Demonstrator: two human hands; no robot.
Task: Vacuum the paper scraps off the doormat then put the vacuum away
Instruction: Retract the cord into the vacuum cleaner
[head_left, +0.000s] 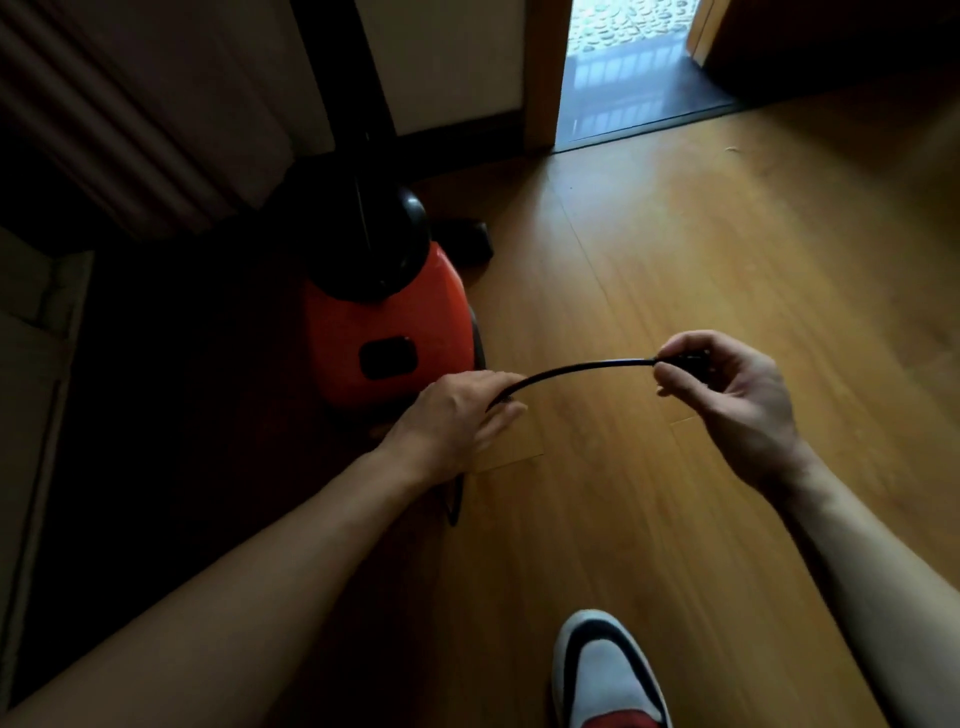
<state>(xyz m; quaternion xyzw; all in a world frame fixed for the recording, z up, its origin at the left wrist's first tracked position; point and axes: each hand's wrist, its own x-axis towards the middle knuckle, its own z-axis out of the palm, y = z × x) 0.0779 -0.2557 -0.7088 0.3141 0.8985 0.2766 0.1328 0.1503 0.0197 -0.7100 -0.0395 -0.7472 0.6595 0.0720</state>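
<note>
While we stand over it: the orange vacuum (384, 322) sits on the wood floor (675, 291) by the wall
Left hand (457, 415): closed round our black cord (576, 370)
Right hand (727, 389): pinching the cord's plug end

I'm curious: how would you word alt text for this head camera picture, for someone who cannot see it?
Seen from above, a person's two hands stretch a black cord between them, the left hand gripping one part and the right hand pinching its plug end. An orange and black vacuum stands just beyond on a wooden floor, with one shoe below and an open doorway ahead.
</note>
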